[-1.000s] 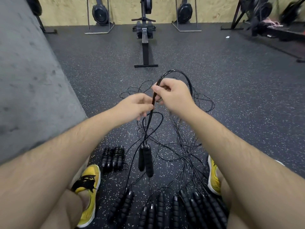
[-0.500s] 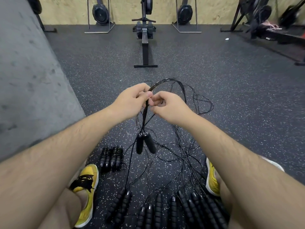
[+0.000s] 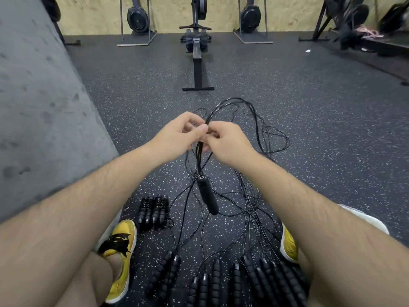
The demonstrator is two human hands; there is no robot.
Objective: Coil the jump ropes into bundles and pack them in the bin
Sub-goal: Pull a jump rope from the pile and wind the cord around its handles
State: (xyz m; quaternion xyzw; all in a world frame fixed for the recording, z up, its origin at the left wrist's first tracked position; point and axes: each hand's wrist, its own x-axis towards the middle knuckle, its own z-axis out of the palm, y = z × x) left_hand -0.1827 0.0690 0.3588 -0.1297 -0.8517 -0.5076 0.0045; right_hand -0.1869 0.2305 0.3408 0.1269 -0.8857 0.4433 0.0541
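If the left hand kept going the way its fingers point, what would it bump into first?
Most likely the right hand. The left hand points sideways at it, with only the bunched cord of the jump rope pinched between them; they look nearly touching, though depth is hard to judge.

The right hand [image 3: 230, 144] is now lower than a second ago and meets the left hand [image 3: 177, 138], so both pinch the jump rope [image 3: 223, 103] at nearly one spot. The pair of handles [image 3: 208, 196] hanging under them is higher than before, has swung slightly to the right, and the two now lie close together.
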